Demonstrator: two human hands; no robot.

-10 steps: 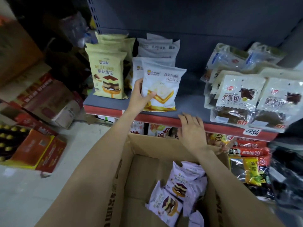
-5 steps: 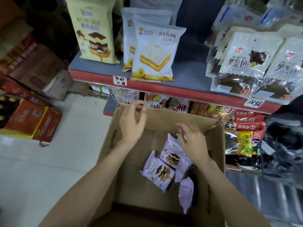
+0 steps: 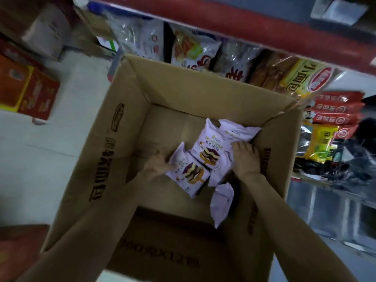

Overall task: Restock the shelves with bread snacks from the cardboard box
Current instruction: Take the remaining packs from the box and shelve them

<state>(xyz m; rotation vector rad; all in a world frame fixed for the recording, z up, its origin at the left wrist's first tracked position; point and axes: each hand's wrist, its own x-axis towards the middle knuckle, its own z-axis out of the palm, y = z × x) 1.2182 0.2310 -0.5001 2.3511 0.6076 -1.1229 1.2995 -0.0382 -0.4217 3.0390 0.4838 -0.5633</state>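
Observation:
An open cardboard box point(image 3: 126, 127) stands on the floor below me, against the shelving. Several purple bread packets lie in its right half: one in front point(image 3: 189, 176), one behind it point(image 3: 211, 151), another at the back point(image 3: 238, 130) and one on edge nearer me point(image 3: 221, 202). My left hand point(image 3: 156, 165) is inside the box, blurred, with its fingertips at the front packet's left edge. My right hand point(image 3: 246, 159) is at the packets' right side by the box wall, fingers curled down. Whether either hand has a grip is hidden.
The red shelf edge point(image 3: 244, 23) runs across the top, right above the box's far rim. Bagged snacks point(image 3: 193, 51) fill the lower shelf behind the box and more hang to the right point(image 3: 335, 117). Red cartons point(image 3: 30, 92) stand on the pale floor at left.
My left hand has left the white packet on the shelf and come down into the box. My right hand dropped from the shelf edge to the purple packets. My view has tilted downward.

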